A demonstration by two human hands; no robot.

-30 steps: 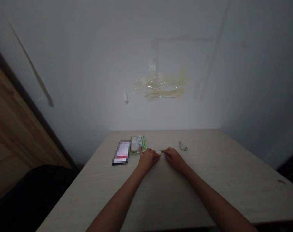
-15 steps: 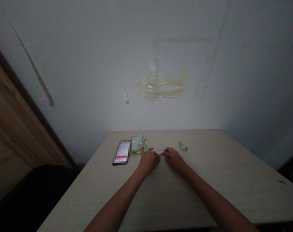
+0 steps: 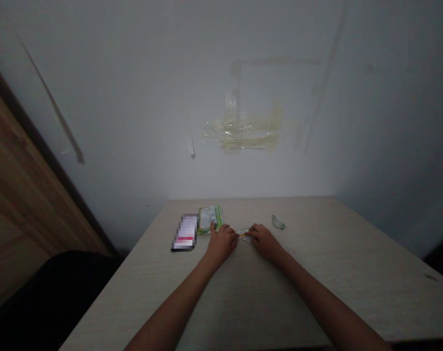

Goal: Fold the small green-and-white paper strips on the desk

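Facing a big pale wall [image 3: 133, 97] beyond the grip. Resting on a wide table [image 3: 301, 302] right under the grip. Pinching with the left hand [image 3: 223, 240] and the right hand [image 3: 263, 240], one at each side. Showing a blurred-out phone [image 3: 185, 234] well left of the grip. Showing a green packet [image 3: 210, 217] just left and beyond, near the left thumb. Holding a small packet [image 3: 243, 235] between both hands, flat and low. Showing a little green scrap [image 3: 279, 223] right and beyond the grip.
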